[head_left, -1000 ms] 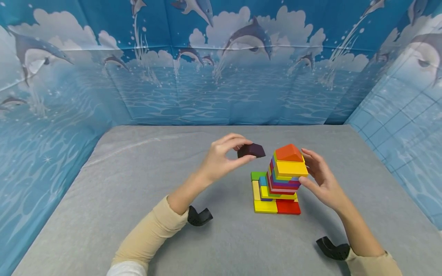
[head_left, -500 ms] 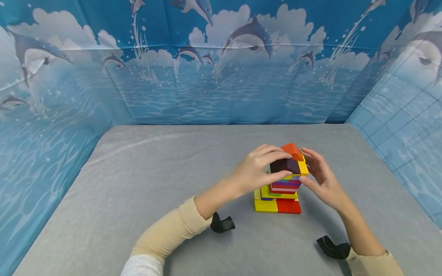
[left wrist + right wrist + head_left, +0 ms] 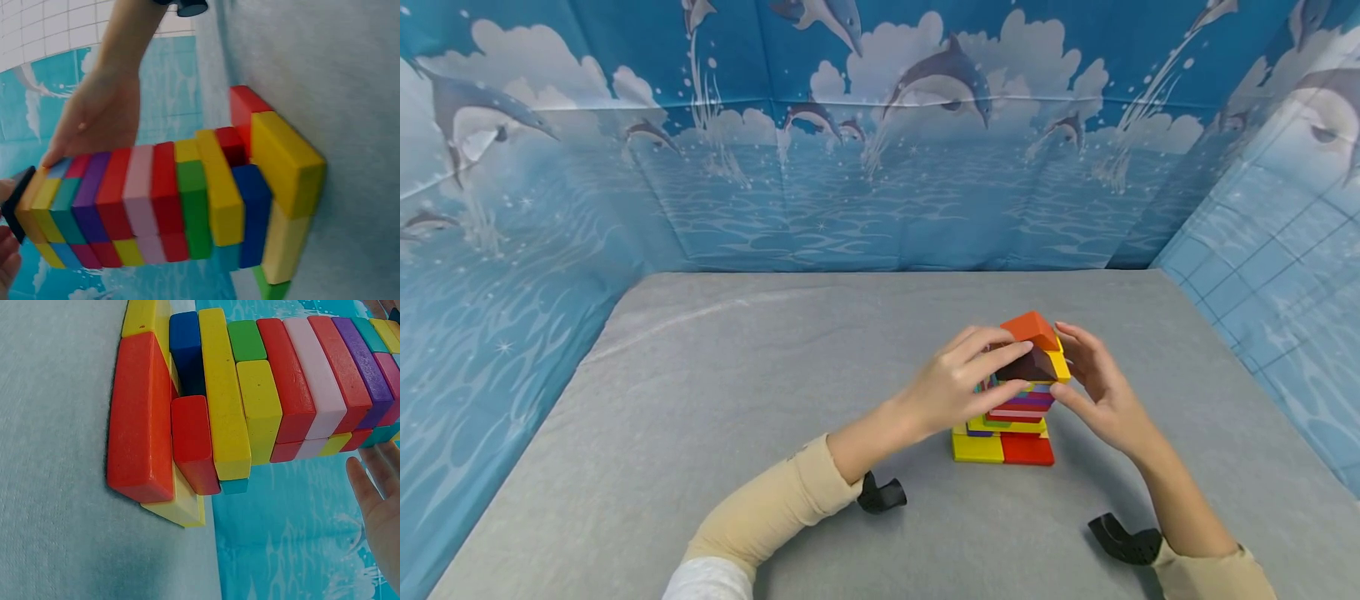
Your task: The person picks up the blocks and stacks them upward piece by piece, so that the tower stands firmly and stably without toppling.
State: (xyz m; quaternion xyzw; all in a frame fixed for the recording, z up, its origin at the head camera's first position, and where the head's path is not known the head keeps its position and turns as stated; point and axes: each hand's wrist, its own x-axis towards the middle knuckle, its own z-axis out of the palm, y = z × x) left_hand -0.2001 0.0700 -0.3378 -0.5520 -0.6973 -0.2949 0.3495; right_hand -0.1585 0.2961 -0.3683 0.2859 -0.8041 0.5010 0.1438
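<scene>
A tall tower of coloured wooden blocks (image 3: pixel 1021 412) stands right of centre on the grey surface, capped by an orange triangular block (image 3: pixel 1032 328). My left hand (image 3: pixel 958 379) pinches a dark block (image 3: pixel 1030 367) against the tower's top, in front of the orange one; fingers cover part of it. The left wrist view shows this dark block (image 3: pixel 19 203) flush with the yellow top layer. Beside the tower's upper right side is my right hand (image 3: pixel 1097 392), fingers lightly bent behind it and thumb at its front corner, around the upper layers.
Flat yellow (image 3: pixel 977 448) and red (image 3: pixel 1028 450) blocks form the tower's wider base. Grey cloth (image 3: pixel 737 375) covers the table. A blue dolphin curtain (image 3: pixel 880 192) hangs behind and along the sides. Black wrist mounts (image 3: pixel 1123 540) stick out below both wrists.
My left hand has carried the dark block rightward from beside the tower to the front of its top, then settled slightly lower. My right hand has stayed in place.
</scene>
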